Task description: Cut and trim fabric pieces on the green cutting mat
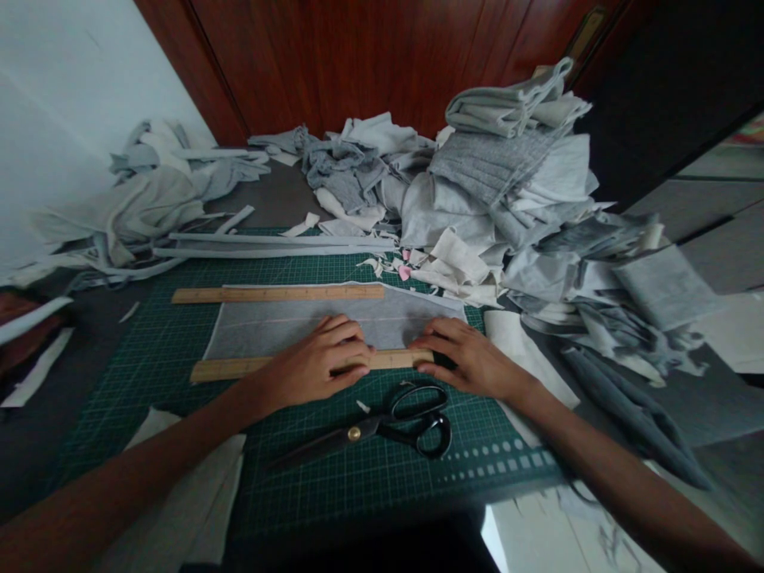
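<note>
Left hand (319,362): lies palm down, fingers spread flat, pressing on the near wooden ruler (239,368); nothing is clasped, the hand only bears down on the ruler and the cloth under it.
Right hand (469,356): also flat and open, fingertips on the right end of the near wooden ruler, at 3 o'clock from the left hand; no grasp, contact by pressure only.
Near wooden ruler: lies across the lower edge of the grey fabric piece (286,326), running from 9 o'clock to 3 o'clock, slightly tilted; its middle is hidden under the left hand.
Grey fabric piece: spread flat on the green cutting mat (155,350), between the two rulers, at 12 o'clock from both hands.
Far wooden ruler (278,294): lies along the upper edge of the grey fabric piece, nearly parallel to the near one, untouched.
Scissors (382,426): black handles, brass pivot, blades shut; on the mat at 6 o'clock from the hands, just beside them, handles toward 3 o'clock.
Fabric strips (268,245): long grey strips lying at 12 o'clock beyond the far ruler.
Pile of folded cloth (513,159): grey and off-white pieces heaped at 1 to 2 o'clock.
Crumpled cloth (143,199): loose heap at 10 o'clock.
Pink chalk pieces (404,271): small, at the foot of the pile, at 12 o'clock from the right hand.
</note>
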Demonstrator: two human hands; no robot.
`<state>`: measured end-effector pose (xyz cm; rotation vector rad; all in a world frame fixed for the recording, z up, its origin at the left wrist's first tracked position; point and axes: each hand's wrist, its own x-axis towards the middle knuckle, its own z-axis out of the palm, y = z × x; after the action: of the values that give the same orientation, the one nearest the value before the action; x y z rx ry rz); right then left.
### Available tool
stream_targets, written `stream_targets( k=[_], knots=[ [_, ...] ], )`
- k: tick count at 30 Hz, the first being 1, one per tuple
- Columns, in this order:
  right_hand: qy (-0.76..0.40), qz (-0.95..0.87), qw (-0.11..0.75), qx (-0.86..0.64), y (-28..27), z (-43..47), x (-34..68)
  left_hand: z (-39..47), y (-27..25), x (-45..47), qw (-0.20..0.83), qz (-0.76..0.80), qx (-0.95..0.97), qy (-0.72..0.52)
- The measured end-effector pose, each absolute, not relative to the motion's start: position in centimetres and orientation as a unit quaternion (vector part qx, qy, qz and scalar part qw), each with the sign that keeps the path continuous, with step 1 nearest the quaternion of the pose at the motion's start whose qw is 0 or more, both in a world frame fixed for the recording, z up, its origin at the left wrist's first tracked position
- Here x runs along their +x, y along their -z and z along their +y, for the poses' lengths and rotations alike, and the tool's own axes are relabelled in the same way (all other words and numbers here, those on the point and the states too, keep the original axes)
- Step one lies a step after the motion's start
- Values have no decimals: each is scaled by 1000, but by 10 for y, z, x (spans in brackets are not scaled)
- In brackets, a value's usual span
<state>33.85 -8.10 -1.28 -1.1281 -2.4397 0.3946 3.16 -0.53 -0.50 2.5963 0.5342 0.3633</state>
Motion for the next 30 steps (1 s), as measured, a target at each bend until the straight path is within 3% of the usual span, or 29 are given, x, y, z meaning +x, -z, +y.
stream_targets(
  k=[6, 14, 21, 30],
  knots=[
    [-138, -878, 216, -404, 13, -80, 338, -2, 0, 30, 221, 191, 944, -151],
    [-152, -874, 222, -405, 14, -77, 339, 70, -9, 16, 68, 271, 945, -169],
    [-174, -871, 213, -408, 12, -77, 339, 94, 5, 18, 137, 265, 943, -150],
    [-180, -870, 209, -408, 12, -76, 339, 104, 13, 18, 154, 257, 936, -185]
  ],
)
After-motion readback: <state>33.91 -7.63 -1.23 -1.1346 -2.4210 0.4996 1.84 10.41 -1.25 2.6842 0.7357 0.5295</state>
